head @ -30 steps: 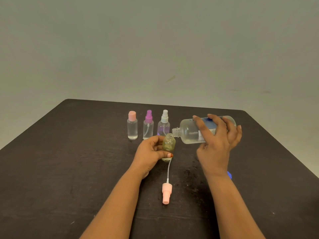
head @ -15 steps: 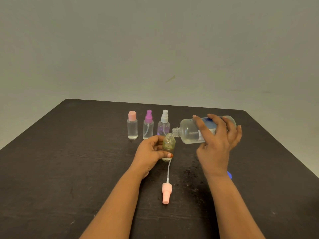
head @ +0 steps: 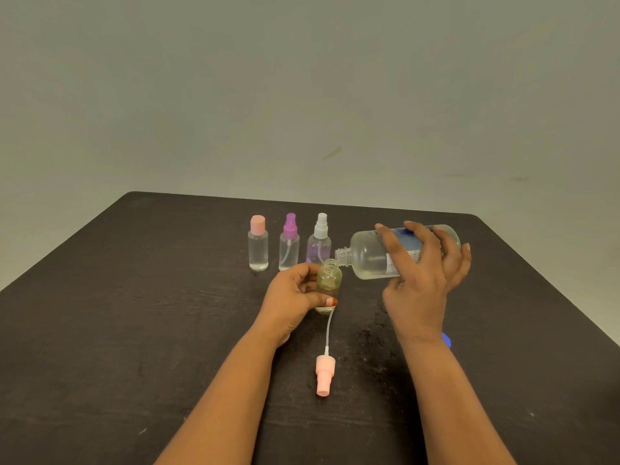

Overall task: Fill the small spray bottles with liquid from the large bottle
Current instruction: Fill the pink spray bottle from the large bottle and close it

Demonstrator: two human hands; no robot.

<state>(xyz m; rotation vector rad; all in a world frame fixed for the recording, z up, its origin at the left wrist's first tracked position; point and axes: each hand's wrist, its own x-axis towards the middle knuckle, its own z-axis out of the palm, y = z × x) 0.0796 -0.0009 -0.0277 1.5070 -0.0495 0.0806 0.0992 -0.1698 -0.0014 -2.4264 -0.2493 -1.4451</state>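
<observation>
While gripped by right hand (head: 422, 280), large bottle (head: 365, 256): tipped sideways (neck at mouth of small bottle (head: 329, 280)).
Left hand (head: 292, 297): holds small bottle upright.
Pink sprayer (head: 324, 374): lying on table (head: 134, 330).

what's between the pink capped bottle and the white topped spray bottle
The small clear spray bottle with the purple top stands there, in the head view.

Bare forearms, orange-painted thumbnail on the left hand (head: 292, 298).

The table (head: 134, 313) looks matt, grained dark wood; the large bottle (head: 365, 256) seems frosted translucent plastic.
</observation>
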